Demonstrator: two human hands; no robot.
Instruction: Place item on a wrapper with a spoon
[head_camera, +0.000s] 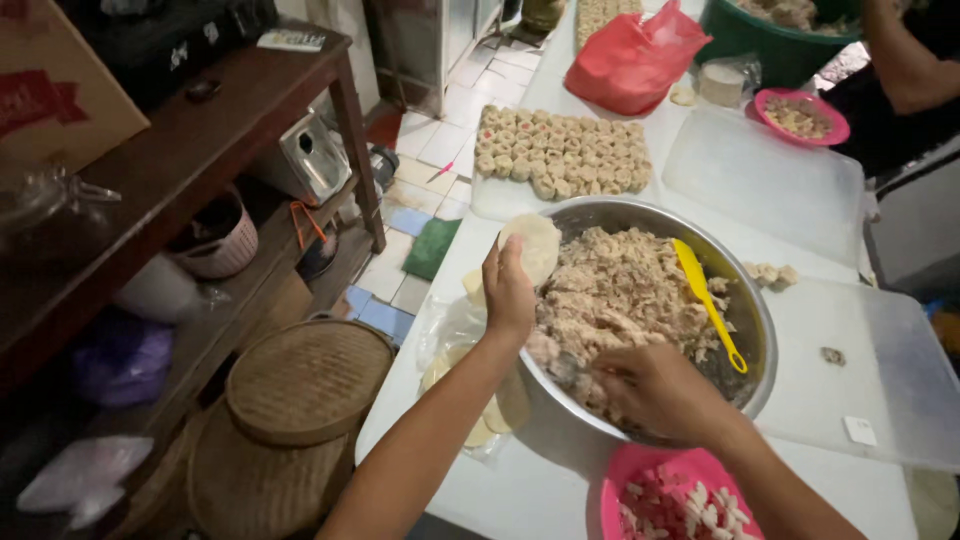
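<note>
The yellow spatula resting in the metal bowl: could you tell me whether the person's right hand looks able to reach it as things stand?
Probably yes. The yellow spatula lies exposed on the filling against the metal bowl wall, and the right hand is already at the bowl, with nothing between them.

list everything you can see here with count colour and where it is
metal bowl: one, silver, centre of the white table, full of beige minced filling
spatula: one, yellow, lying in the bowl
wrapper: one, pale, round, in the left hand
wrapper stack: one, pale, in clear plastic left of the bowl
dumplings: many, beige, in rows behind the bowl
plastic bag: one, red, far end of the table
tub: one, green, far right
pink bowls: two, one near edge, one far right
woven trays: two, tan, on the floor left
left hand: holds the wrapper
right hand: in the filling
</note>
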